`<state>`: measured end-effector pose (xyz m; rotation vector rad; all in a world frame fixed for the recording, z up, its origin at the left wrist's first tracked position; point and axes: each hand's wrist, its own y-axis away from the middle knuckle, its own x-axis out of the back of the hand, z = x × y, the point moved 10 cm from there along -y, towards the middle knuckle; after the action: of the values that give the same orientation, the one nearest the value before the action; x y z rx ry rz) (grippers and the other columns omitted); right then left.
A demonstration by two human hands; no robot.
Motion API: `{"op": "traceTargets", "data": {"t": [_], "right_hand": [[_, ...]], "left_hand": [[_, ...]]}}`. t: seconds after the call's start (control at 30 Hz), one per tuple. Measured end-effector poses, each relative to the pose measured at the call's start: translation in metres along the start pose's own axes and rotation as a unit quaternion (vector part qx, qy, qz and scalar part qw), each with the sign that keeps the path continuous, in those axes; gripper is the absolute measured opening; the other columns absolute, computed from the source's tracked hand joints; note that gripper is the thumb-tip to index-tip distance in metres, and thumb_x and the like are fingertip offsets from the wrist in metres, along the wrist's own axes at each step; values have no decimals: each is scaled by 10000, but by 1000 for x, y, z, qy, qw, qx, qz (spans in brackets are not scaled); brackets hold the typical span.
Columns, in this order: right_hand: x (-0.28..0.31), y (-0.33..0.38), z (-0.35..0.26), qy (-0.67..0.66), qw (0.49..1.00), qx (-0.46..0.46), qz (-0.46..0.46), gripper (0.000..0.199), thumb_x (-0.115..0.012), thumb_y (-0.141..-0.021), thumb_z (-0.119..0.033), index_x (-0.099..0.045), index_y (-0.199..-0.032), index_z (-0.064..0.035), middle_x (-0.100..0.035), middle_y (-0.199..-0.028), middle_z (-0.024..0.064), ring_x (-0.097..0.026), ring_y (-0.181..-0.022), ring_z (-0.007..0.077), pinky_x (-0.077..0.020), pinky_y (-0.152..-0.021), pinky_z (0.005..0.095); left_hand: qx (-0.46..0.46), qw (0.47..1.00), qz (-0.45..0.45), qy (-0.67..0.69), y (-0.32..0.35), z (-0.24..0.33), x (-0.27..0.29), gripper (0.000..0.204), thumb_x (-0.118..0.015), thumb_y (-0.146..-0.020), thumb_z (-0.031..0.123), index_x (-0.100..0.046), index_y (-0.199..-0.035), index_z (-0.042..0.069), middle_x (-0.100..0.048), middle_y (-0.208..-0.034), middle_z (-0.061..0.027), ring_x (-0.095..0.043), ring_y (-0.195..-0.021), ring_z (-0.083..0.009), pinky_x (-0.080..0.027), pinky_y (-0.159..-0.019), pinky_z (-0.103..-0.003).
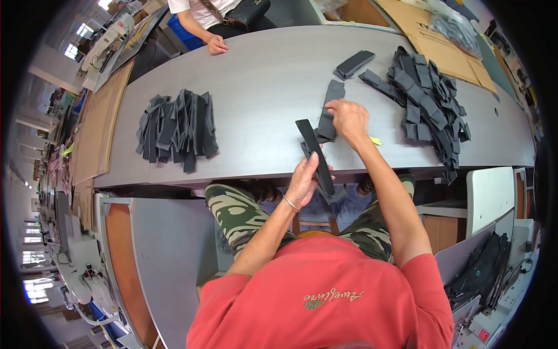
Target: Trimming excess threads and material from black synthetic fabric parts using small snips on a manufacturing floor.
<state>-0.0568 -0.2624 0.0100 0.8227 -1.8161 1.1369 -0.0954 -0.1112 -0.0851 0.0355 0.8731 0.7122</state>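
Observation:
My left hand (304,181) is closed around a stiff black strip (315,156), tilted at the table's near edge, with more dark pieces bunched under it. A dark grey fabric strip (331,96) runs away from there along the tabletop. My right hand (350,121) has its fingers pinched together at the side of that grey strip. Beside my right wrist lies a small yellow item (376,141), mostly hidden by the arm. Further off rests a short dark folded bundle (354,64).
A large heap of dark grey linked strips (421,93) covers the table's right side. Another pile of dark strips (177,129) lies at left. Across the grey table (256,70), another person's hand (217,45) rests on the far edge. Cardboard sheets (439,43) lie at the back right.

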Motion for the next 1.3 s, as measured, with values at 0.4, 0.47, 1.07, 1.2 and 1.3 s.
{"op": "traceTargets", "data": {"t": [0.4, 0.47, 1.07, 1.2, 1.3], "right_hand": [[67, 102, -28, -402, 909, -112, -8, 255, -624, -835, -95, -674, -1085, -95, -655, -873, 85, -574, -701, 177, -449, -661, 287], [77, 101, -32, -394, 912, -112, 10, 248, -639, -827, -98, -681, -1071, -107, -636, -826, 76, -568, -685, 195, -444, -645, 301], [117, 107, -34, -219, 960, -47, 169, 238, -670, -787, -107, -694, -1020, -146, -591, -760, 35, -576, -731, 227, -419, -651, 343], [124, 110, -39, -178, 967, -30, 181, 247, -679, -778, -114, -694, -1022, -153, -587, -758, 19, -565, -715, 211, -404, -634, 334], [126, 112, -39, -165, 966, -37, 195, 250, -681, -776, -115, -695, -1022, -155, -581, -752, 13, -556, -703, 206, -398, -627, 335]], "left_hand": [[11, 994, -81, 67, 16, 39, -29, 704, -252, -939, 638, -420, -1318, 68, -491, -831, -53, -527, -702, -176, -480, -608, -302], [10, 995, -81, 49, 19, 39, -33, 699, -246, -945, 632, -428, -1310, 64, -493, -817, -53, -529, -693, -175, -481, -607, -302], [45, 992, -106, 47, 45, 32, -71, 583, -256, -994, 531, -466, -1278, 67, -481, -792, -37, -447, -697, -160, -414, -613, -281], [48, 992, -104, 49, 46, 30, -73, 580, -254, -996, 527, -469, -1273, 65, -477, -791, -36, -439, -692, -162, -409, -606, -280], [49, 991, -116, 47, 48, 29, -76, 584, -254, -996, 527, -463, -1284, 64, -477, -793, -39, -430, -685, -164, -405, -601, -280]]}}
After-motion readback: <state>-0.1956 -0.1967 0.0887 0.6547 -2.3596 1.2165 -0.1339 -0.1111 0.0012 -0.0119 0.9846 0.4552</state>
